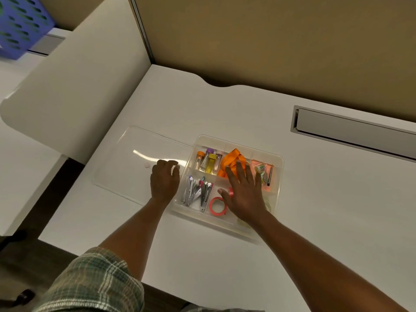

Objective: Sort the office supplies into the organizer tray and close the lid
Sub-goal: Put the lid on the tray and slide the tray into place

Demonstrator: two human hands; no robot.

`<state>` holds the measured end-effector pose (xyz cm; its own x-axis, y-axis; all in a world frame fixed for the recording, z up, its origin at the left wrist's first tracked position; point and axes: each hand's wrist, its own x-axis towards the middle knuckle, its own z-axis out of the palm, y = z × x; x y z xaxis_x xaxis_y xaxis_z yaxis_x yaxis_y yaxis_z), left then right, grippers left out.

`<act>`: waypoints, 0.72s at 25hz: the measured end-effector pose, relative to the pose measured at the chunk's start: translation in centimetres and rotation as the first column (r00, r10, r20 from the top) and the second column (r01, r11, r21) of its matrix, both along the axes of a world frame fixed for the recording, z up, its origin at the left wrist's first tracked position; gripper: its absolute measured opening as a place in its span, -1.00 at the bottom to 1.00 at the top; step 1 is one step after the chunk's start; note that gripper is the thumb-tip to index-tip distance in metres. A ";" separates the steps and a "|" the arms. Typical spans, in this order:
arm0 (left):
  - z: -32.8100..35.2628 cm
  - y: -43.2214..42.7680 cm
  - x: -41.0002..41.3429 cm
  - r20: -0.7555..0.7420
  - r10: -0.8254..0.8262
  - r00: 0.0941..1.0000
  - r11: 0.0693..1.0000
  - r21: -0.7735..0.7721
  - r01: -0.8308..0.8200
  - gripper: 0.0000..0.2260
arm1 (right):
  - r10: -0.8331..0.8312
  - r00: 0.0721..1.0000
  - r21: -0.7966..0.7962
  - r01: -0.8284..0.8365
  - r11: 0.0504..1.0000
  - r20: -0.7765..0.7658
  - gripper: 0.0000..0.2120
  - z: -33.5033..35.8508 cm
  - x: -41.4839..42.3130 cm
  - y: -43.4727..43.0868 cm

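Observation:
A clear organizer tray (pixel 279 167) lies on the white desk, divided into compartments. It holds small bottles (pixel 208 161), an orange ribbon (pixel 233 158), staplers (pixel 198 192), a pink tape roll (pixel 217 207) and a packet of clips (pixel 263 171). The clear lid (pixel 135 158) lies flat to the tray's left, touching it. My left hand (pixel 164 182) rests on the lid's right edge with fingers curled over it. My right hand (pixel 244 192) lies flat and spread over the tray's middle, holding nothing.
A tan partition wall runs behind the desk. A grey cable slot (pixel 351 131) sits at the right rear. A white side panel (pixel 74 86) rises at the left, with a blue perforated basket (pixel 20 25) beyond it.

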<state>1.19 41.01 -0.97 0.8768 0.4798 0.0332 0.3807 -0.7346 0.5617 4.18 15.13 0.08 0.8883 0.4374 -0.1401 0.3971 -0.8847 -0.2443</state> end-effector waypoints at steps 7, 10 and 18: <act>0.5 -3.6 1.3 -0.022 -0.041 0.999 0.958 -0.286 0.034 -0.73 | -0.204 0.975 -0.113 0.213 0.970 0.085 -0.28 -0.5 -0.9 -5.9; 0.3 -5.4 1.4 -0.037 -0.039 0.999 0.958 -0.284 0.027 -0.72 | -0.218 0.975 -0.100 0.221 0.970 0.045 -0.26 -0.7 -1.6 -9.1; 0.3 -14.8 1.6 -0.054 -0.100 0.993 0.940 -0.332 0.077 -0.72 | -0.292 0.956 -0.036 0.293 0.955 0.031 -0.27 -0.3 -2.8 -17.8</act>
